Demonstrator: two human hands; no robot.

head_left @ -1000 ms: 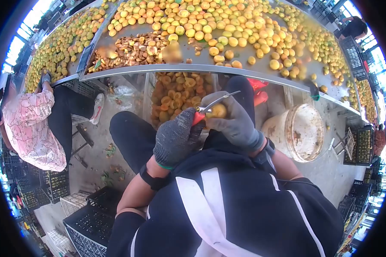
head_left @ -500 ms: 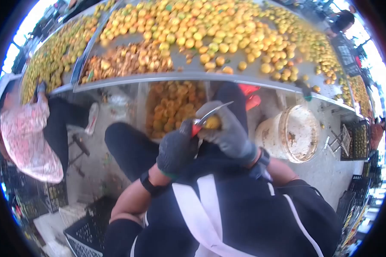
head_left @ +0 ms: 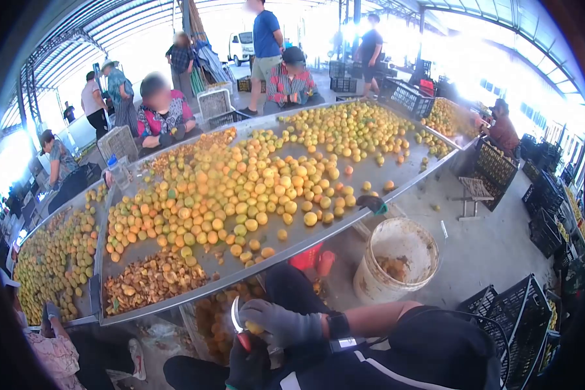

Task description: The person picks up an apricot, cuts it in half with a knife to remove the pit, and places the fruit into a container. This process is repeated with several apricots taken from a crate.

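Note:
My left hand [head_left: 248,365], in a dark grey glove, is wrapped round the red handle of a knife [head_left: 235,316] whose curved blade points up. Just beside it, my gloved right hand [head_left: 281,323] grips a yellow fruit [head_left: 255,327], largely hidden by the fingers. Both hands are close together over my lap, near the front edge of a metal table [head_left: 344,224]. Whole yellow-orange fruits [head_left: 240,188] are heaped on it, with a pile of cut pieces [head_left: 153,281] at its near left corner.
Below the table is a container of cut fruit [head_left: 218,318]. A dirty white bucket [head_left: 396,260] stands to the right, near black crates [head_left: 513,318]. One person [head_left: 52,351] sits at the left; others [head_left: 166,114] are across the table. A red object [head_left: 312,260] lies under the edge.
The view has tilted up and turned, bringing the far side of the table and people into sight. My hands appear lower, still holding the knife and fruit.

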